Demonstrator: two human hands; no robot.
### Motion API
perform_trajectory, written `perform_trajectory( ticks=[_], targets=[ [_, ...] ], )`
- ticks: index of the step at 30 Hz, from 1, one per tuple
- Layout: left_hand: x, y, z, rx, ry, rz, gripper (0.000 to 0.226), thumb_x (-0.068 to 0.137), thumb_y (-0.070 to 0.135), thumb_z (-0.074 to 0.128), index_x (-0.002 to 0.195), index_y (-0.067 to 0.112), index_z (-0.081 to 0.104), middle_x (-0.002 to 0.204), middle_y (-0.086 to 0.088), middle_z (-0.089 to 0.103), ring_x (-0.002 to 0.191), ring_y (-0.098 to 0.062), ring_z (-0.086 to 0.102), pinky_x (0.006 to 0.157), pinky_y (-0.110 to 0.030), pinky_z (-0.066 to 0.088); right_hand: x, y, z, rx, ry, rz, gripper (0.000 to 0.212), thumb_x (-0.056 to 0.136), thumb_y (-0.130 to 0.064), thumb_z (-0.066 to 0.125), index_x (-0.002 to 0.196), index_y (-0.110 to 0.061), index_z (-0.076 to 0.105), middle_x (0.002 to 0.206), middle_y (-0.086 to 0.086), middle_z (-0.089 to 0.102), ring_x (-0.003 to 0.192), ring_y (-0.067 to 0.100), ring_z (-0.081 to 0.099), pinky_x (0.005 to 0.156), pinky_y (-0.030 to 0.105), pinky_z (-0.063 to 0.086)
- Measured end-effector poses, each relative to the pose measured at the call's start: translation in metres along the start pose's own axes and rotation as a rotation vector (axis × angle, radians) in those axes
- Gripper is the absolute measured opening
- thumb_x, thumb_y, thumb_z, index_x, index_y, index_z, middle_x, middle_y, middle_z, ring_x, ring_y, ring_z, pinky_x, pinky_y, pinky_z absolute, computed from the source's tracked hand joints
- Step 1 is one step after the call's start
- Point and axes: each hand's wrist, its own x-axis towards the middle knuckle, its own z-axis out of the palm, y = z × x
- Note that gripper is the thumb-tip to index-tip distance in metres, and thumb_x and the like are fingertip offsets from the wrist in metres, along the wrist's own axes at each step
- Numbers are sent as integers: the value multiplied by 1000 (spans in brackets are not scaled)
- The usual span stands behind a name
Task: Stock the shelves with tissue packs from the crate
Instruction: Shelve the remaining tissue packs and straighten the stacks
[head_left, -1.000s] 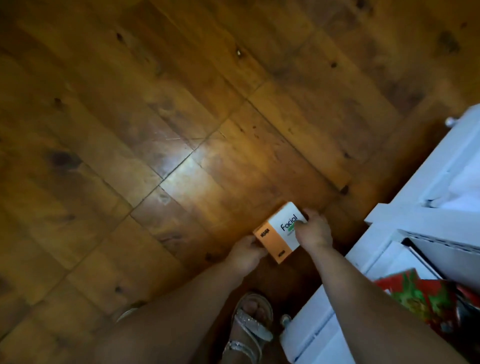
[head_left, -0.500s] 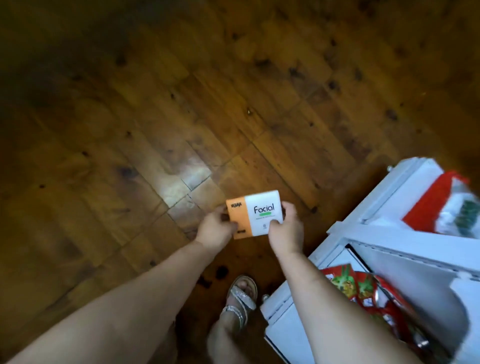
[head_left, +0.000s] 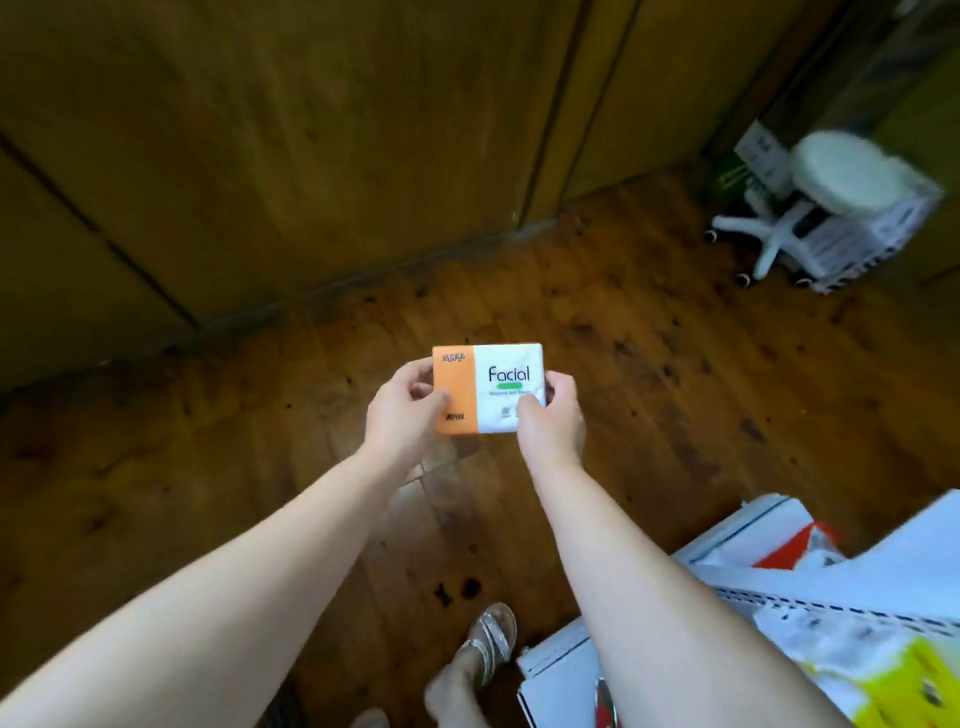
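An orange and white tissue pack (head_left: 488, 387) marked "Facial" is held out in front of me above the wooden floor, label facing up. My left hand (head_left: 402, 413) grips its orange end with the thumb on top. My right hand (head_left: 553, 415) grips the white end, thumb pressed on the lower right corner. The white shelf unit (head_left: 779, 587) stands at the lower right, holding red and white packs (head_left: 800, 545) and a yellow pack (head_left: 904, 686). The crate is not in view.
Wooden wall panels (head_left: 260, 156) rise behind the floor. A white wheeled stool (head_left: 831, 197) stands at the far right corner with printed packaging behind it. My sandalled foot (head_left: 488, 644) is beside the shelf's base.
Both hands have lifted the tissue pack up and forward, turning it level. My view has swung up from the floor to take in the wall and the stool.
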Motion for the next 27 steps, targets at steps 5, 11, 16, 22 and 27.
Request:
perform_trajectory(
  ticks=[5, 11, 16, 22, 27],
  targets=[
    [-91, 41, -64, 18, 71, 146, 39, 94, 25, 53, 132, 27, 48, 95, 8, 58, 91, -11, 62, 73, -26, 55, -105, -49, -33, 46, -20, -129, 29, 92, -25, 53, 121, -22, 47, 119, -1, 61, 87, 6, 59, 56, 11, 46],
    [-198, 89, -103, 49, 46, 280, 38, 93, 22, 52, 131, 24, 52, 90, 0, 63, 89, -15, 65, 76, -30, 55, -207, -80, -96, 2, 53, -215, 29, 92, -24, 51, 120, -20, 48, 117, 0, 61, 91, 8, 59, 55, 12, 45],
    [-267, 120, -118, -5, 54, 398, 36, 90, 19, 55, 126, 23, 56, 87, -1, 65, 87, -17, 67, 82, -42, 56, -260, -103, -146, -38, 59, -313, 30, 93, -24, 49, 122, -19, 48, 115, 0, 61, 90, 9, 59, 54, 14, 47],
    [-359, 126, -115, -146, 106, 464, 36, 94, 17, 50, 130, 17, 52, 85, 7, 60, 83, -8, 63, 76, -31, 56, -329, -97, -197, 60, 40, -424, 32, 90, -23, 51, 122, -19, 50, 116, 0, 63, 93, 11, 63, 59, 18, 52],
    [-445, 125, -95, -189, 143, 501, 33, 95, 18, 49, 127, 17, 54, 88, 7, 61, 85, -11, 64, 79, -33, 56, -389, -69, -252, 111, 31, -463, 31, 92, -26, 52, 122, -19, 47, 117, 1, 61, 90, 9, 62, 60, 18, 53]
  ],
)
